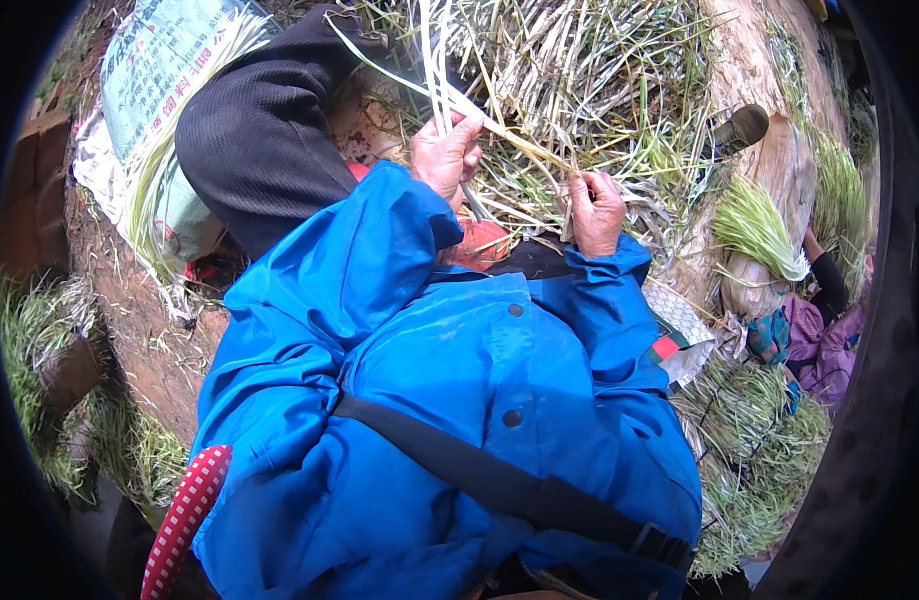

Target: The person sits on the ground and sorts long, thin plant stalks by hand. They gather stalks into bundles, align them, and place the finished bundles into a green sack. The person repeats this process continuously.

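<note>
Both my hands hold pale green plant stalks in front of my blue jacket. My left hand [446, 156] pinches several long pale stalks [438, 67] between thumb and fingers; some run up to the picture's top edge. From there a stalk strip slants down to my right hand [596, 212], whose thumb and forefinger pinch its withered end. Beyond the hands lies a large heap of loose stalks and leaves [587, 82]. On my left, a bundle of trimmed pale stalks [155, 180] rests along a printed woven sack [148, 97], beside my dark-trousered knee [264, 142].
A green bundle [759, 229] lies on pale plastic film [778, 161] at the right, near a shoe [742, 129]. Another person's arm and pink clothing [819, 337] show at the right edge. More leafy heaps [759, 450] lie lower right and at the lower left.
</note>
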`<state>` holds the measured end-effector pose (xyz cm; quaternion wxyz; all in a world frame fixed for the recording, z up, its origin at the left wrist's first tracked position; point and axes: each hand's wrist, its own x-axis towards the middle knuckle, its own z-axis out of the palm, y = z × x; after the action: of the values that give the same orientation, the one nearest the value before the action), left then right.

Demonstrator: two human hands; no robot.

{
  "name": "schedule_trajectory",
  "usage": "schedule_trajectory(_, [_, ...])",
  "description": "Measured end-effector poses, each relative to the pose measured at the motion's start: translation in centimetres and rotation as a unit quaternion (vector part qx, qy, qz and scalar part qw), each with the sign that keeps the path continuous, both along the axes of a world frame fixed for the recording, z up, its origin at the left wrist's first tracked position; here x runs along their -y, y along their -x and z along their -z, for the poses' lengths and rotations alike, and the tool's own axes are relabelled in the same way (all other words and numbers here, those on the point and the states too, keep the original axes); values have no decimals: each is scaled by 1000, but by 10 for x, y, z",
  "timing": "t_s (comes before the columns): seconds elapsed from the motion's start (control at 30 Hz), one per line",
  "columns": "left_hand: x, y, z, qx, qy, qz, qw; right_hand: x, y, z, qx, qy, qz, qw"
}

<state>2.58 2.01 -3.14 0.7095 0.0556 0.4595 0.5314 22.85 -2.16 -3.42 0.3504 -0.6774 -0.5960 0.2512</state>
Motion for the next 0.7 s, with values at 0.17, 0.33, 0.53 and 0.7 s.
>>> schedule_trajectory(0.17, [0,6,5,-6,-35,-42,998,15,-80,23,146,26,65,987])
schedule_trajectory(0.33, [-5,19,0,-15,-16,-93,995,50,-218,41,336,181,122,916])
schedule_trajectory(0.53, [-16,34,-2,-26,-32,-110,993,187,-437,59,375,386,308,784])
schedule_trajectory(0.7, [-11,30,-16,-55,-61,-86,993,89,-310,14,409,205,224,860])
